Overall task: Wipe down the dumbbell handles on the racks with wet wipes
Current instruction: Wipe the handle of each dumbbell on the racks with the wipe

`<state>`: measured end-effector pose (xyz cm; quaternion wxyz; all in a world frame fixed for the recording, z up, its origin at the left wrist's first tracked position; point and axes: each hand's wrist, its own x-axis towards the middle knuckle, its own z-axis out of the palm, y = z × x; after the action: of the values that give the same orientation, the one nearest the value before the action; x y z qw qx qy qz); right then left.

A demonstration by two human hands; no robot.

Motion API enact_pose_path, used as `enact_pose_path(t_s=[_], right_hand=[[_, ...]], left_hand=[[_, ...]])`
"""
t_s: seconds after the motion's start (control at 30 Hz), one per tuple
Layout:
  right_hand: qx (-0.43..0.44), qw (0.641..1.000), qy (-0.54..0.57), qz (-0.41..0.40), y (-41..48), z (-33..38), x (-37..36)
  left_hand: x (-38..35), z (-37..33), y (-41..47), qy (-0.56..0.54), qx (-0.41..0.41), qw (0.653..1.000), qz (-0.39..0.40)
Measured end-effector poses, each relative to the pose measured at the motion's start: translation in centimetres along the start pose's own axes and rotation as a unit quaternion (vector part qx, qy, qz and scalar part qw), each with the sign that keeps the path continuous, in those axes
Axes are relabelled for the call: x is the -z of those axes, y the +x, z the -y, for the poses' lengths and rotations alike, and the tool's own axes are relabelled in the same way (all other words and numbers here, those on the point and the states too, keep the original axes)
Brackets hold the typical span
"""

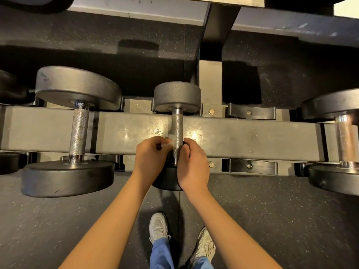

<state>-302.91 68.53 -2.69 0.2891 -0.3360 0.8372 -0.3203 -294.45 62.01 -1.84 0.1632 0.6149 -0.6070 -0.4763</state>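
Note:
A small black dumbbell lies across the grey rack beam (242, 136), and its knurled steel handle (177, 125) points away from me. My left hand (150, 156) pinches a white wet wipe (172, 140) against the left side of the handle's near end. My right hand (192, 164) curls round the same end from the right. The near weight head (167, 180) is mostly hidden under my hands; the far head (177, 97) is in full view.
A larger dumbbell (78, 131) rests on the rack to the left, another (344, 140) at the right edge. Two bare black cradles (251, 112) sit between the middle and right dumbbells. Speckled rubber floor and my shoes (159, 228) lie below.

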Motion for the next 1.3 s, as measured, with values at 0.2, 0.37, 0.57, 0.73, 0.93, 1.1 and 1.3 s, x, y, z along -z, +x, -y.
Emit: enact_pose_path(t_s=[0.2,0.37,0.57,0.73,0.93,1.1,1.3], right_hand=[[0.018,0.999,0.033,-0.015,0.0,0.0,-0.5],[0.028,0.999,0.04,-0.008,0.0,-0.2,-0.4],[0.038,0.999,0.021,-0.01,-0.2,-0.1,-0.4],[0.129,0.99,-0.051,-0.031,-0.2,-0.1,-0.5],[0.264,0.959,-0.099,-0.013,-1.3,3.2,-3.4],[0.198,0.97,-0.019,0.141,-2.9,8.1,-7.4],[0.078,0.981,0.051,0.17,-4.5,10.5,-11.0]], left_hand=[[0.0,-1.0,1.3,-0.02,-0.004,1.0,-0.014],[-0.7,0.5,0.0,0.026,0.023,0.999,0.012],[1.4,0.4,-0.6,0.118,-0.017,0.989,0.085],[6.0,0.4,-1.1,0.174,-0.116,0.978,-0.016],[13.9,3.1,0.0,0.256,-0.167,0.943,-0.131],[17.6,5.5,1.0,0.184,-0.085,0.956,-0.211],[18.5,6.8,1.8,0.112,-0.064,0.972,-0.196]])
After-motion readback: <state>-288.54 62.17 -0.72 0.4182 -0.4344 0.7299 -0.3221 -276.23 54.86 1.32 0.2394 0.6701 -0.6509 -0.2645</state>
